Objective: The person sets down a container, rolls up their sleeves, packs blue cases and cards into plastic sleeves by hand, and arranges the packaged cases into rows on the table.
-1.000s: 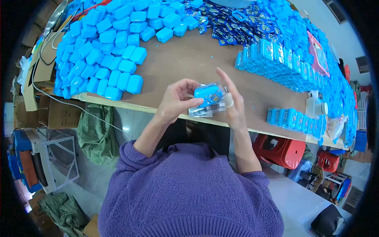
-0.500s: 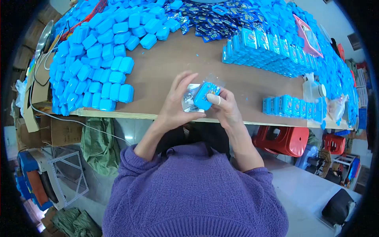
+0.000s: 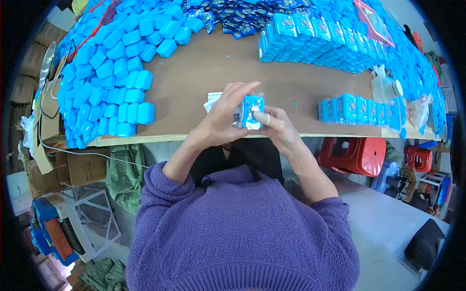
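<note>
A small blue plastic case (image 3: 253, 104) with a printed front is held up between my hands, just above the table's front edge. Clear plastic wrapping (image 3: 237, 118) shows around it. My left hand (image 3: 221, 116) curls around the case's left side, fingers over the top and thumb beneath. From the right, my right hand (image 3: 280, 128) grips it, with the thumb, in a white finger cover, pressed on the front. Its other fingers are partly hidden behind. White paper pieces (image 3: 211, 101) lie on the table behind my left hand.
Blue cases (image 3: 109, 87) are heaped on the left of the brown table (image 3: 184, 87). Dark blue printed packets (image 3: 238, 19) lie at the back. Wrapped cases stand in a large stack (image 3: 320, 43) and a shorter row (image 3: 357, 109) on the right. A red stool (image 3: 361, 155) is below.
My left hand has closed in around the case, which is now more upright and level between both hands. The white paper pieces show more clearly. The whole view has shifted slightly.
</note>
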A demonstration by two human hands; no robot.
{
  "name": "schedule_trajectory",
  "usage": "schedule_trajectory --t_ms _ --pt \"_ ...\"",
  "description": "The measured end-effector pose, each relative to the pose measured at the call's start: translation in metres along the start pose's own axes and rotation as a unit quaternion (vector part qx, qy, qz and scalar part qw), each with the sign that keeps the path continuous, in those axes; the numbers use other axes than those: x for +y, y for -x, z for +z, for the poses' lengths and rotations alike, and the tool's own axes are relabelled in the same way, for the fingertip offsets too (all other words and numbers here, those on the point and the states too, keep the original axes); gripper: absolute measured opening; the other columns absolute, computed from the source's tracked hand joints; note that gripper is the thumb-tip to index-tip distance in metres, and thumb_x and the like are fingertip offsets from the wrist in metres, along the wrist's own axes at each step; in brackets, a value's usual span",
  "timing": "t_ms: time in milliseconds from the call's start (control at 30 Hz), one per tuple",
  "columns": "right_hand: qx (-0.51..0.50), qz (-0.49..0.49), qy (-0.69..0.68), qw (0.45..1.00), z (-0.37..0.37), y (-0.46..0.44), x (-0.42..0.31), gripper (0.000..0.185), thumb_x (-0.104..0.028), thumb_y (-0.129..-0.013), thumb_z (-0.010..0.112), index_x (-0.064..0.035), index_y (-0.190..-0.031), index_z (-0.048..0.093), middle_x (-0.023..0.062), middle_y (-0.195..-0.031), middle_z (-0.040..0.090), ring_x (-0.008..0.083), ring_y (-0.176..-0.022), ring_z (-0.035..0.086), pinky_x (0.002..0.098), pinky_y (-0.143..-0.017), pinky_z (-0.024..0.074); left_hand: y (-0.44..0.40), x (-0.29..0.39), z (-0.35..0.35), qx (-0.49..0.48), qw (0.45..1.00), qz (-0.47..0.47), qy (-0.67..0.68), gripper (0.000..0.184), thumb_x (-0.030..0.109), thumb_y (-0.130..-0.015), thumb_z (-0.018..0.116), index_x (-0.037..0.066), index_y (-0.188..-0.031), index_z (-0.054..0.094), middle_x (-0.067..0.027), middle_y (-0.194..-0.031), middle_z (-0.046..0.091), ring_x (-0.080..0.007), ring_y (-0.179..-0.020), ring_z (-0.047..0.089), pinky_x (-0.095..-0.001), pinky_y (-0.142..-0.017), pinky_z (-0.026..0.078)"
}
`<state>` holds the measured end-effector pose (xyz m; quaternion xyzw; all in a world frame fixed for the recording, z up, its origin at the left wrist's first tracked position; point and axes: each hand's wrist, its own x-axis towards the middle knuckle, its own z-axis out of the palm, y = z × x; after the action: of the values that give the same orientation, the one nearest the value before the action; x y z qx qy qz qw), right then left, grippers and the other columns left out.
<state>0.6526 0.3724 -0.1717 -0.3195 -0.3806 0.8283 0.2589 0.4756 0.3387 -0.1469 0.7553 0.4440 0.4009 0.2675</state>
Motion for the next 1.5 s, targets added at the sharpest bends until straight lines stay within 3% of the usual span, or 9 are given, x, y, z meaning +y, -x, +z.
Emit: schedule_trajectory --t_ms 267,367,733,867,967,1267,1400,1500 --pt "0.025 -0.017 -0.019 0.999 -0.028 0.019 -0.002 0.035 -0.029 -0.080 0.067 0.0004 -0.097 0.061 0.0067 -0.086 0.063 0.0124 -0.078 0.061 0.0276 -0.074 0.0508 -0.016 0.007 0.031 0.020 0.999 0.011 0.039 0.082 0.005 -0.055 0.074 0.004 -0.130 0.038 -0.0157 -0.111 0.049 -0.0325 -0.107 0.046 -0.0406 -0.092 0.038" --pt "0.032 -0.021 -0.011 0.999 -0.038 0.025 -0.001 0.034 -0.029 -0.080 0.067 -0.0002 -0.095 0.061 0.0065 -0.085 0.063 0.0122 -0.077 0.062 0.0276 -0.074 0.0510 -0.022 0.011 0.039 0.016 1.000 0.023 -0.005 0.082 0.006 -0.058 0.074 0.002 -0.131 0.037 -0.0143 -0.110 0.051 -0.0283 -0.105 0.050 -0.0373 -0.090 0.040" --pt "0.089 -0.040 0.007 0.995 -0.073 0.054 0.000 0.035 -0.031 -0.080 0.067 0.0008 -0.093 0.061 0.0055 -0.085 0.063 0.0120 -0.076 0.061 0.0269 -0.071 0.0513 -0.045 0.023 0.074 -0.029 0.997 0.053 -0.037 0.077 0.008 -0.059 0.074 0.002 -0.128 0.039 -0.0167 -0.111 0.049 -0.0318 -0.106 0.047 -0.0390 -0.091 0.038" --pt "0.079 -0.029 0.034 0.996 -0.096 0.080 0.009 0.035 -0.027 -0.077 0.070 0.0001 -0.098 0.061 0.0070 -0.089 0.064 0.0135 -0.081 0.062 0.0285 -0.073 0.0516 -0.063 0.013 0.097 -0.015 0.998 0.051 -0.039 0.075 0.011 -0.060 0.074 0.002 -0.126 0.040 -0.0178 -0.111 0.049 -0.0336 -0.106 0.047 -0.0399 -0.091 0.038" --pt "-0.025 0.013 0.162 0.986 -0.113 0.102 0.025 0.029 -0.020 -0.075 0.071 -0.0004 -0.095 0.062 0.0056 -0.086 0.065 0.0122 -0.080 0.062 0.0265 -0.073 0.0496 -0.077 -0.003 0.125 -0.005 0.999 0.040 -0.035 0.074 0.013 -0.060 0.074 0.001 -0.125 0.041 -0.0187 -0.111 0.049 -0.0350 -0.106 0.046 -0.0409 -0.091 0.038" --pt "-0.036 0.026 0.188 0.981 -0.090 0.105 0.032 0.020 -0.010 -0.076 0.069 0.0006 -0.091 0.062 0.0051 -0.083 0.065 0.0105 -0.078 0.060 0.0246 -0.073 0.0478 -0.092 -0.015 0.167 0.017 0.999 0.015 -0.032 0.071 0.018 -0.059 0.073 0.000 -0.121 0.044 -0.0200 -0.112 0.048 -0.0385 -0.107 0.043 -0.0460 -0.092 0.034" --pt "-0.003 -0.019 0.158 0.987 -0.072 0.083 0.023 0.016 -0.010 -0.075 0.068 0.0000 -0.087 0.063 0.0037 -0.082 0.064 0.0103 -0.076 0.060 0.0249 -0.071 0.0469 -0.063 -0.010 0.119 0.049 0.994 0.036 -0.095 0.069 0.021 -0.062 0.073 -0.003 -0.120 0.044 -0.0216 -0.117 0.046 -0.0394 -0.115 0.039 -0.0481 -0.098 0.030" --pt "0.101 -0.143 0.307 0.935 -0.054 0.048 0.011 0.015 -0.011 -0.076 0.067 0.0002 -0.086 0.063 0.0053 -0.078 0.063 0.0122 -0.071 0.059 0.0268 -0.066 0.0455 -0.025 -0.013 0.083 0.062 0.977 0.019 -0.203 0.070 0.024 -0.066 0.072 -0.003 -0.123 0.042 -0.0214 -0.125 0.043 -0.0390 -0.122 0.035 -0.0497 -0.102 0.026"
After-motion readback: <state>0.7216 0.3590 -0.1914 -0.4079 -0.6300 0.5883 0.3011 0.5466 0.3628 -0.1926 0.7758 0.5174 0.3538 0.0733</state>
